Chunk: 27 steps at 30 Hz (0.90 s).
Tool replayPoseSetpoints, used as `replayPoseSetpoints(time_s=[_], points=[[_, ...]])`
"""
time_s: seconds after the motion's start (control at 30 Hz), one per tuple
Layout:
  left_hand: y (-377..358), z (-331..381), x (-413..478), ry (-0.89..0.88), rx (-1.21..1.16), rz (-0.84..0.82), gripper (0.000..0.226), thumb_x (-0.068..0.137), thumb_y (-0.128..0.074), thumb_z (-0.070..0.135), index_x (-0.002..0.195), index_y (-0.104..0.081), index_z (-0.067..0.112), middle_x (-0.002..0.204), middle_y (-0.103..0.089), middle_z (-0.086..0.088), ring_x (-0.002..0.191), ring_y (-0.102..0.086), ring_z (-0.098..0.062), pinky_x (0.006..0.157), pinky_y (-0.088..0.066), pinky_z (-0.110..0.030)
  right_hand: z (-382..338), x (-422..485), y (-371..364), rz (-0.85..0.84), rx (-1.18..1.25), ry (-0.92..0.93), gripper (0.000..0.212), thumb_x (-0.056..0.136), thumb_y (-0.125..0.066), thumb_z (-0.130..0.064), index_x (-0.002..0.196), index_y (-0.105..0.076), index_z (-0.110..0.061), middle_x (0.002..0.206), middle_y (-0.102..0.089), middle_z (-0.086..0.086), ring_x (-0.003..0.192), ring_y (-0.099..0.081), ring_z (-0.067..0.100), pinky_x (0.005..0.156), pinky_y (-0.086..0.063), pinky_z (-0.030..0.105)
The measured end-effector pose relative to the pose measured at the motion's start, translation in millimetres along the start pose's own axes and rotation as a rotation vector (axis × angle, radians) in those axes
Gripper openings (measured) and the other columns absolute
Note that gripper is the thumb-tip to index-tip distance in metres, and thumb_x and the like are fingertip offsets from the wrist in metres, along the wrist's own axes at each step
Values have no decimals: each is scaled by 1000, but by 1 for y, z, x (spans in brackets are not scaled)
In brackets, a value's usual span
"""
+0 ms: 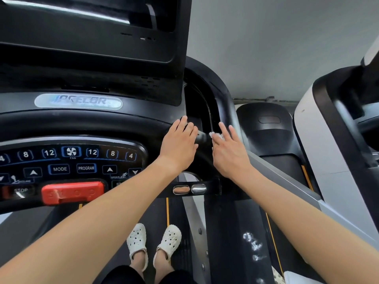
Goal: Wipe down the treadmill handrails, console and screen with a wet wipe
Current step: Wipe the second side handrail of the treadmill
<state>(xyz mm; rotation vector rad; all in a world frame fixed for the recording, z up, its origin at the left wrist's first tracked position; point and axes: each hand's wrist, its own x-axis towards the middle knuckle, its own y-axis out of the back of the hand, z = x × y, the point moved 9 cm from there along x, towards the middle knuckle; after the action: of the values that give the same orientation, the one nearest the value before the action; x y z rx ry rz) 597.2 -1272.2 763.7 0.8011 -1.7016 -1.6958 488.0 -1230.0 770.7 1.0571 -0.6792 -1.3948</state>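
The black treadmill console [78,121] fills the left, with its button panel [69,160] and the dark screen [88,33] above. The right handrail [223,103] curves down from the console's right side. My left hand [178,144] lies flat, fingers together, on the console's right end. My right hand [227,152] presses a white wet wipe [216,136] against the handrail; only a crumpled edge of the wipe shows under the fingers.
A red stop clip [72,192] and two metal grip sensors [189,189] sit below the panel. My feet in white clogs [153,240] stand on the belt. A neighbouring black-and-white machine [320,140] stands close on the right, against a grey wall.
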Motion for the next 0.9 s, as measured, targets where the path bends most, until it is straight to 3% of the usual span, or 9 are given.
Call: replayPoseSetpoints(time_s=[0.13,0.27,0.4,0.57,0.73,0.9], points=[[0,0,0,5,-1,-1,63,108,-35,47,158,-32,10,163,-34,-11,157,-16,-34,128,-14,-47,-5,-7,-6,-8,-3,32,51,103,-35,-27,141,-57,-1,153,-48,9,156,-17,38,128,-8,52],[0,1,0,15,-1,7,63,107,-36,46,158,-31,9,162,-34,-12,157,-15,-35,128,-13,-48,-12,-29,-19,-12,26,106,64,99,-18,-26,135,-62,2,147,-55,12,152,-28,37,126,-19,51],[0,3,1,23,14,3,64,107,-36,46,157,-30,9,162,-34,-13,156,-15,-36,127,-14,-49,0,-16,-14,22,52,46,51,103,-38,-25,145,-53,-1,155,-49,6,155,-22,32,127,-17,48],[0,2,2,18,7,4,61,107,-37,45,156,-34,9,161,-37,-12,156,-18,-35,127,-15,-48,2,8,-10,6,67,-26,53,107,-34,-28,153,-41,-2,162,-36,5,157,-9,36,128,-11,48],[3,6,0,58,20,6,60,106,-37,44,154,-37,7,158,-40,-14,155,-20,-37,127,-16,-49,1,-22,-15,85,169,76,47,105,-41,-25,143,-56,-2,155,-48,4,156,-21,30,127,-21,44],[8,16,5,137,7,-35,60,102,-45,43,147,-43,3,150,-47,-16,153,-22,-40,126,-19,-53,43,-12,-17,155,453,-114,54,110,-25,-31,161,-27,-12,168,-25,4,156,-20,28,125,-26,46]])
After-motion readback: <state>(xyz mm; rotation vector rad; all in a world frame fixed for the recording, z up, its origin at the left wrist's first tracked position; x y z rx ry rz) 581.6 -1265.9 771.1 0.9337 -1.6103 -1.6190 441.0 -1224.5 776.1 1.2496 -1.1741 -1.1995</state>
